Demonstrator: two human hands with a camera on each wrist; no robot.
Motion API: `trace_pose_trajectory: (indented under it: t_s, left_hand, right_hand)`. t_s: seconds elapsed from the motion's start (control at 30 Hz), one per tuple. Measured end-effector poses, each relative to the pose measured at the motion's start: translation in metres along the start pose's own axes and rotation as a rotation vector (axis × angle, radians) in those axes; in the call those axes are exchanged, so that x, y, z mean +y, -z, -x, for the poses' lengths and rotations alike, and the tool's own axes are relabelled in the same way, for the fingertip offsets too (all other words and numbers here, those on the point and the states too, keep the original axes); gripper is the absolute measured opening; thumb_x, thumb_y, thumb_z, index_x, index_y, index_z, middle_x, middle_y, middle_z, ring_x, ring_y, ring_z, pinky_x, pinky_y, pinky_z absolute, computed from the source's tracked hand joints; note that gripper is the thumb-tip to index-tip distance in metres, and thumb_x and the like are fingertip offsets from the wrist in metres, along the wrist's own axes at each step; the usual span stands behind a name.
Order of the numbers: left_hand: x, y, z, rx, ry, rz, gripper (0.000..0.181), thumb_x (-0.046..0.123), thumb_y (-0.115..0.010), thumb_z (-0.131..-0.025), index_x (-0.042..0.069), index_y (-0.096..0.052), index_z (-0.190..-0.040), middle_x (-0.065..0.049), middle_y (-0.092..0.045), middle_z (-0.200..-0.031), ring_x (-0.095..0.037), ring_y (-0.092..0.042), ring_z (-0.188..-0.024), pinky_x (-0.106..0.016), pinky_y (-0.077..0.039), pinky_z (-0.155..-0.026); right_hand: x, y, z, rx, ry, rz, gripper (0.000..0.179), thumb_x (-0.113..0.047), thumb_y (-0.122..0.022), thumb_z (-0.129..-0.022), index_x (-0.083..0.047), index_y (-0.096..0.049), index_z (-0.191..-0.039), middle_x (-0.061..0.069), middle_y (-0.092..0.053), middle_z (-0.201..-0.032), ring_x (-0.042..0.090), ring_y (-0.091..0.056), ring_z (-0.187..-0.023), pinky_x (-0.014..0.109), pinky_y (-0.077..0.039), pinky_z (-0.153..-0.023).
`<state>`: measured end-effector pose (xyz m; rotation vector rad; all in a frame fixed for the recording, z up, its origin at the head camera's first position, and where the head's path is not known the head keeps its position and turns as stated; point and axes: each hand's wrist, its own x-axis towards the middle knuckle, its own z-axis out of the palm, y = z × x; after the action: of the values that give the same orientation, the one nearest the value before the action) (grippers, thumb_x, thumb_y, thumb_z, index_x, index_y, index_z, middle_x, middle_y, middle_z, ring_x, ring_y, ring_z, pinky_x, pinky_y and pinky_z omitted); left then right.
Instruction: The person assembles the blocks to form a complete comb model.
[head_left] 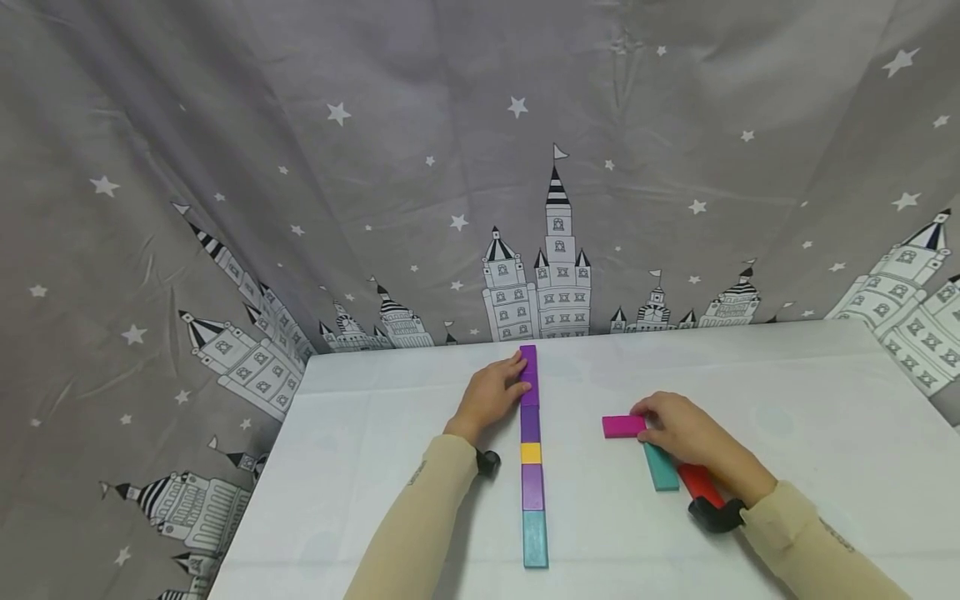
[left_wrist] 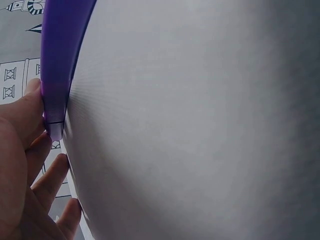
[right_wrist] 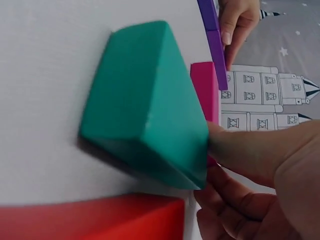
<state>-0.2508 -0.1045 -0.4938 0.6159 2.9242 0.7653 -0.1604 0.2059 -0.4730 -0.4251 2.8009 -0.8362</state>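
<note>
On the white table [head_left: 360, 483], a straight row of coloured rectangular blocks [head_left: 532, 487] runs from 12 to 6 o'clock in the head view. The left hand [head_left: 487, 393] rests relaxed fingers against its 9 o'clock side, near the 12 o'clock end. The right hand [head_left: 684, 427], a smooth teal rectangular block [head_left: 662, 468] toward its 7 o'clock, pinches the 3 o'clock end of a smooth magenta rectangular block [head_left: 621, 427]; this points toward 9 o'clock, its long axis square to the row, whose far end lies toward 10 o'clock.
</note>
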Motion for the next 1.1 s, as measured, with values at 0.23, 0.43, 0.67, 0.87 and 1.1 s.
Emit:
trace_pose_trajectory:
  t_s: [0.23, 0.43, 0.67, 0.87, 1.1]
  left_hand:
    - [-0.001, 0.000, 0.000, 0.005, -0.005, -0.001, 0.053, 0.030, -0.065, -0.099, 0.009, -0.052, -0.146, -0.002, -0.043, -0.156, -0.027, -0.043, -0.142, -0.041, -0.031, -0.120]
    - [0.000, 0.001, 0.000, 0.000, 0.003, 0.006, 0.053, 0.030, -0.065, -0.099, 0.010, -0.051, -0.147, -0.001, -0.042, -0.156, -0.027, -0.042, -0.143, -0.041, -0.030, -0.121]
    - [0.000, 0.000, 0.000, 0.005, -0.003, 0.006, 0.053, 0.030, -0.065, -0.099, 0.010, -0.052, -0.146, 0.000, -0.042, -0.156, -0.027, -0.042, -0.143, -0.041, -0.030, -0.121]
    - [-0.001, -0.001, 0.002, 0.003, -0.001, 0.020, 0.053, 0.029, -0.065, -0.099, 0.009, -0.052, -0.146, -0.002, -0.043, -0.156, -0.028, -0.042, -0.142, -0.042, -0.031, -0.120]
    - [-0.001, -0.001, 0.002, 0.010, -0.001, 0.009, 0.053, 0.030, -0.066, -0.098, 0.010, -0.053, -0.145, -0.001, -0.043, -0.156, -0.027, -0.043, -0.142, -0.041, -0.031, -0.120]
  right_hand:
    - [-0.004, 0.005, 0.000, 0.073, 0.026, -0.005, 0.031, -0.009, -0.073, -0.091, 0.001, -0.067, -0.120, 0.017, -0.066, -0.113, 0.036, -0.060, -0.105, 0.059, -0.051, -0.096]
    - [-0.010, 0.015, -0.003, 0.122, 0.038, -0.012, 0.032, -0.011, -0.071, -0.093, -0.002, -0.067, -0.124, 0.017, -0.065, -0.119, 0.037, -0.060, -0.110, 0.059, -0.050, -0.098]
    - [-0.014, 0.018, -0.018, 0.183, 0.096, -0.024, 0.031, -0.009, -0.072, -0.092, 0.000, -0.068, -0.122, 0.017, -0.067, -0.116, 0.036, -0.060, -0.106, 0.056, -0.052, -0.094]
    - [-0.017, 0.014, -0.031, 0.214, 0.114, -0.033, 0.032, -0.009, -0.072, -0.092, 0.001, -0.068, -0.122, 0.018, -0.067, -0.116, 0.036, -0.060, -0.105, 0.055, -0.053, -0.093]
    - [-0.022, 0.010, -0.047, 0.246, 0.137, -0.043, 0.032, -0.009, -0.072, -0.092, 0.002, -0.067, -0.122, 0.018, -0.067, -0.116, 0.036, -0.062, -0.105, 0.054, -0.053, -0.092]
